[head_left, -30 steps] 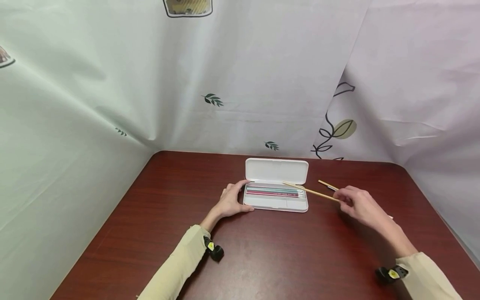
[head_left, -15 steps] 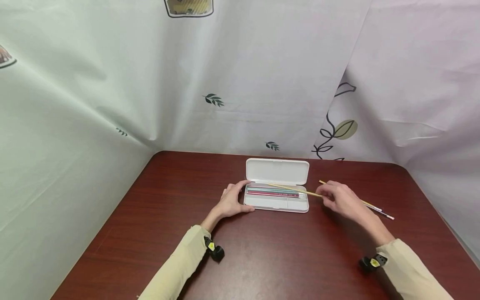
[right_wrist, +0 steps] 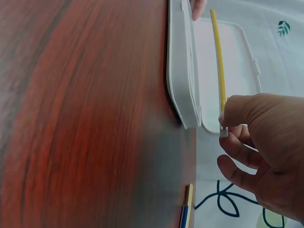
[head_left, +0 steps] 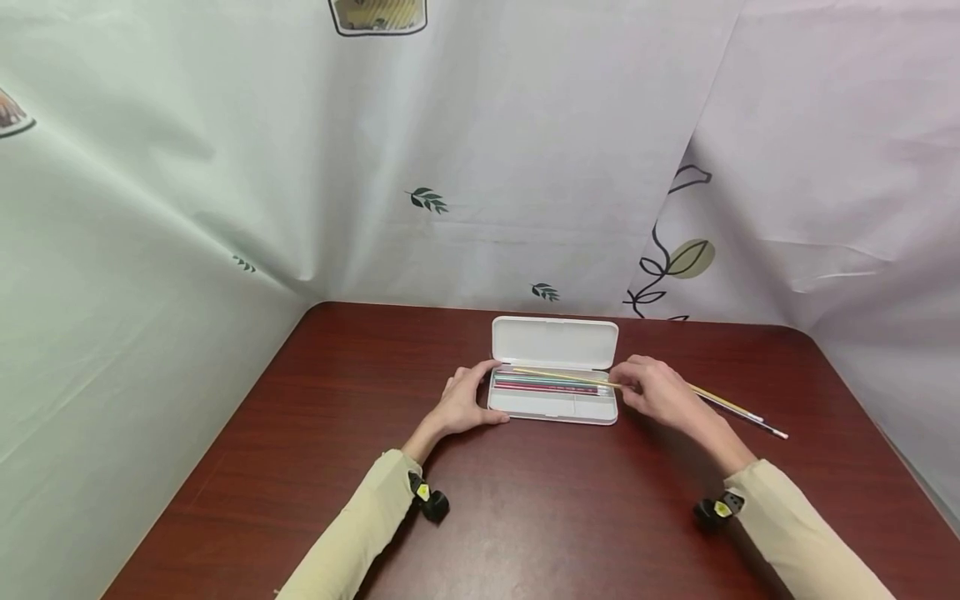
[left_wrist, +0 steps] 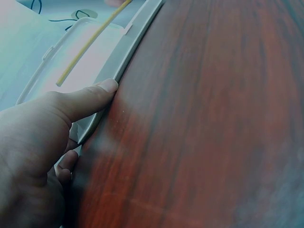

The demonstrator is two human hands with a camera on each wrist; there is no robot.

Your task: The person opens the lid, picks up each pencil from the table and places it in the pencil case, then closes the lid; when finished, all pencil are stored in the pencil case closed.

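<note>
An open white pencil case (head_left: 536, 404) lies on the table with its lid (head_left: 555, 342) tipped back. Several pencils (head_left: 551, 386), red and teal among them, lie side by side in it. My left hand (head_left: 459, 404) grips the case's left end, thumb along the front wall, fingers at the back corner. With thumb and fingertips, my right hand (head_left: 656, 390) pinches a yellow pencil (right_wrist: 219, 57) near its eraser end (right_wrist: 223, 133). That pencil slants over the case, its other end pointing left, above the pencils inside.
To the right, a second yellow pencil (head_left: 731, 403) and a dark pencil (head_left: 765, 428) lie on the brown table (head_left: 570, 508), partly behind my right hand. A white patterned cloth (head_left: 480, 150) hangs behind and beside the table.
My right hand has moved left with the yellow pencil, bringing it farther over the case. The two pencils on the right are more exposed. My left hand stays at the case.
</note>
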